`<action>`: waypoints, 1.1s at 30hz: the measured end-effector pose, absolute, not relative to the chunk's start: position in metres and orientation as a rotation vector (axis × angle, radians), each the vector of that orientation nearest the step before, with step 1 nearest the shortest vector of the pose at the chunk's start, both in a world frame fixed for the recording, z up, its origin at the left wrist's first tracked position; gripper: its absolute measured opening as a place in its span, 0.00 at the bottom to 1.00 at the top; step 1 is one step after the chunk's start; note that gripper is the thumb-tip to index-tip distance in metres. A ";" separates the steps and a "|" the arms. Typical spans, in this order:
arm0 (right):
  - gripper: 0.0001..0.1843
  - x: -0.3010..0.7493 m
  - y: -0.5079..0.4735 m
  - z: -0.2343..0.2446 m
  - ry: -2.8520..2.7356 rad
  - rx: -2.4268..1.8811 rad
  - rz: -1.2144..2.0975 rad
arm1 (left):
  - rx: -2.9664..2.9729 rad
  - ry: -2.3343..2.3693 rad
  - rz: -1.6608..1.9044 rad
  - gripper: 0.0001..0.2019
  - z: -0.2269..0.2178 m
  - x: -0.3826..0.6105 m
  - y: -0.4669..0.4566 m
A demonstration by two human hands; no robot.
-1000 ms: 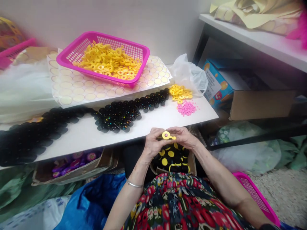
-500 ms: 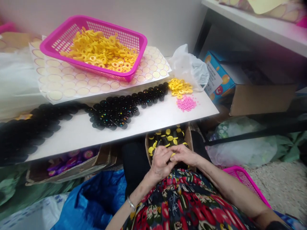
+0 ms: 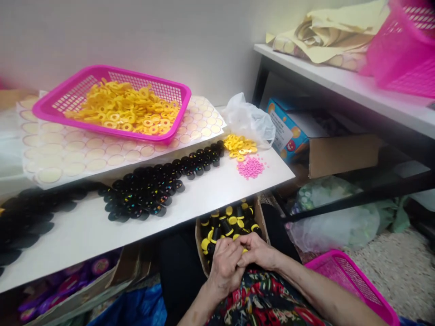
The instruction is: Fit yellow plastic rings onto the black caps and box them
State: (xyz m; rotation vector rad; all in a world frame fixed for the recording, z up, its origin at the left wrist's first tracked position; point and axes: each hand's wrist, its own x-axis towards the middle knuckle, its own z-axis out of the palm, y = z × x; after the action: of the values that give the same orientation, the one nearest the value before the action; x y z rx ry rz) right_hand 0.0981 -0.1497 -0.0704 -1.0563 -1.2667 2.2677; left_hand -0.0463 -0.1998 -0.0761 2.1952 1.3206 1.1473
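My left hand (image 3: 226,265) and my right hand (image 3: 257,251) meet in front of my lap, fingers curled and pressed together. A bit of yellow (image 3: 244,250) shows between them; the fingers hide the rest, so I cannot tell what it is. Just beyond my hands stands a cardboard box (image 3: 261,217) holding many small black pots (image 3: 226,227) with yellow lids. On the white table (image 3: 200,194) are rows of small black cups (image 3: 142,192) with coloured specks. A pile of yellow rings (image 3: 239,146) and a heap of tiny pink pieces (image 3: 250,167) lie at its right end.
A pink basket (image 3: 117,131) of yellow rings rests on printed sheets (image 3: 50,156) at the back. Beside it is a clear plastic bag (image 3: 249,117). A shelf (image 3: 326,79) and an open carton (image 3: 343,154) stand right; another pink basket (image 3: 353,280) is on the floor.
The view has swung right and up, so the table sits lower and further left. Both hands stay together, with nearly the same grip.
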 end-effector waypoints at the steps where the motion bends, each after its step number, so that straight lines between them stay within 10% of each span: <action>1: 0.16 0.100 -0.150 -0.068 -1.370 -1.100 2.195 | 2.192 1.286 1.107 0.04 -0.072 -0.048 -0.197; 6: 0.21 0.114 -0.156 -0.065 -2.185 -1.293 1.383 | 2.042 1.046 0.799 0.19 -0.035 -0.080 -0.158; 11: 0.29 0.125 -0.164 -0.089 -2.681 -1.329 0.869 | 2.112 1.714 1.063 0.08 -0.009 -0.104 -0.067; 24: 0.10 0.129 -0.075 -0.035 -2.278 -1.299 0.505 | 2.183 2.428 0.730 0.08 -0.014 -0.085 0.036; 33: 0.08 0.106 0.005 -0.030 -1.969 -1.333 0.384 | 2.042 2.072 1.416 0.08 -0.010 -0.092 0.019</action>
State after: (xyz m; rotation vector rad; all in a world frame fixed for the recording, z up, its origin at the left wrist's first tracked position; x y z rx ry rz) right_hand 0.1061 0.0051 -0.0296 -1.3327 -1.9695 0.3844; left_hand -0.0917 0.0194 -0.0103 2.0420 2.0716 1.4164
